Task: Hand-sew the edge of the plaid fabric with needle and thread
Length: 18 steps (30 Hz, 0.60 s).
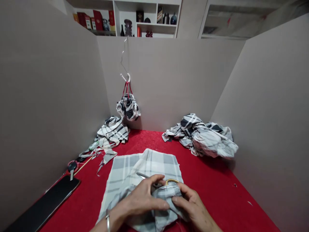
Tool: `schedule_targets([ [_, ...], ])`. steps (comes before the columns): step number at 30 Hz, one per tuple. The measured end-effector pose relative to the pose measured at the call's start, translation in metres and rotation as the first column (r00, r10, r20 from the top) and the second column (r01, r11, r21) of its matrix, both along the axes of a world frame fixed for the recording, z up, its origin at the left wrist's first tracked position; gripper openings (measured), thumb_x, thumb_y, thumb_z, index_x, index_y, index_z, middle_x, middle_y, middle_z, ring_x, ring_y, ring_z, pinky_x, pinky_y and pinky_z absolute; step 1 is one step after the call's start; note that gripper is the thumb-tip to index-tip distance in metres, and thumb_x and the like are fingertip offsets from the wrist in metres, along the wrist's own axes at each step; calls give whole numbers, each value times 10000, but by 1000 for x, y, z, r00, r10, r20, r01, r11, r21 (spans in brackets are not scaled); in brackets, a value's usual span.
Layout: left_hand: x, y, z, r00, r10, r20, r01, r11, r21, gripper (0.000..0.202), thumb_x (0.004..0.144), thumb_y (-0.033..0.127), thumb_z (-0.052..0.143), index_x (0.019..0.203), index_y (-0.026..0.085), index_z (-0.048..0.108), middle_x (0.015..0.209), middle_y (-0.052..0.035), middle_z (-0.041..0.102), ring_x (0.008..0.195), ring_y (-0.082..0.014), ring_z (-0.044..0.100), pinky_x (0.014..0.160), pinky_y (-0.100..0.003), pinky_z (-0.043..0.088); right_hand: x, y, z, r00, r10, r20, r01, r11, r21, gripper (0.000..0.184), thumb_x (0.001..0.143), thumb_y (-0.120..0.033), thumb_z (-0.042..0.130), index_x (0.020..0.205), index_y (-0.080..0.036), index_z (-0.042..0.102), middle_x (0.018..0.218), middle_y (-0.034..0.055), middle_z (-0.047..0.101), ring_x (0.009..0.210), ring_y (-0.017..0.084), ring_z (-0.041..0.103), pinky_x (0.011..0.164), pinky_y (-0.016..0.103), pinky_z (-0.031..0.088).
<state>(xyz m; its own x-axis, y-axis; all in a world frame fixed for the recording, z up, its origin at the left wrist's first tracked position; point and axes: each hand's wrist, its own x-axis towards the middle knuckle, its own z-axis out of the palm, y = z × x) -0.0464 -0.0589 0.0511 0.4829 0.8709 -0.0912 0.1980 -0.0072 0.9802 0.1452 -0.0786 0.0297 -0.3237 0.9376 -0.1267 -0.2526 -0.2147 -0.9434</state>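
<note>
A grey-and-white plaid cloth [158, 162] lies spread on the red surface, its near part bunched up between my hands. My left hand [142, 197] curves round the bunched part, thumb resting on the fabric and forefinger arched above it. From the right, my right hand [193, 203] pinches the same fold between thumb and fingers. A thin, shiny, needle-like pin [169, 187] crosses the top of the fold near my right fingertips. Just behind the fold lie scissors, with a gold handle loop [172, 180] and a blade [142, 175] showing; my left hand hides their middle.
Crumpled plaid cloth [205, 137] is heaped at back right, with another pile [113, 130] and scraps at back left. A plaid bundle [128, 108] hangs from a wall hook. A phone [45, 204] and a key [71, 169] lie left. Grey panels enclose three sides.
</note>
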Motion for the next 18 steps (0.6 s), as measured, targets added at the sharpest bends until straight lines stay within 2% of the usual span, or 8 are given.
schedule_targets([
  [1,5,5,-3,994,-34,102,41,997,-66,611,543,338,793,1090,153,595,1006,-71,633,917,-215,561,789,-287,428,1,0,-1,1000,-8,-11,8,1000,1,188,685,-214,657,868,-173,644,779,17,623,729,180,541,649,252,425],
  [2,9,8,-7,985,-21,169,43,991,-126,489,554,341,783,972,132,638,852,-45,641,772,-173,563,683,-252,422,2,-1,-1,1000,-11,-18,12,1000,10,172,684,-215,667,849,-170,650,760,13,619,713,172,533,637,242,419],
  [3,11,10,-10,977,9,213,28,986,-166,387,568,344,773,861,119,656,726,-16,614,657,-133,525,603,-224,386,3,-2,-1,1000,-13,-22,13,1000,19,156,688,-214,673,836,-168,654,748,9,616,697,162,523,623,231,412],
  [5,13,10,-14,964,56,261,1,977,-215,285,597,347,753,718,111,650,589,21,539,543,-88,428,530,-205,308,5,-3,1,999,0,-43,2,1000,25,146,697,-213,680,833,-169,655,744,2,611,680,148,505,610,220,401],
  [9,10,3,-11,938,96,334,-25,977,-212,244,612,334,749,673,119,652,594,23,522,556,-86,404,547,-206,285,6,0,10,997,69,-38,-67,997,39,197,727,-292,685,869,-163,636,773,11,602,690,150,493,622,233,395],
  [12,8,-1,-8,909,99,404,-12,977,-213,240,629,331,745,706,118,666,629,12,543,580,-90,424,571,-206,298,4,8,14,998,48,29,-50,996,75,223,763,-356,670,783,-137,629,693,-1,563,622,120,450,567,207,358],
  [14,10,-3,-9,884,127,451,-14,970,-244,238,654,327,734,735,110,676,634,3,558,588,-92,437,583,-207,305,1,13,12,999,31,24,-33,997,74,246,756,-362,685,714,-129,617,627,-18,525,566,98,410,528,193,326],
  [18,15,-5,-15,822,241,516,-47,932,-360,238,669,303,731,776,95,688,680,-38,607,624,-116,492,618,-226,340,-5,17,-1,996,15,-87,-18,999,-38,250,746,-358,698,702,-120,635,607,-14,525,548,94,418,523,197,327],
])
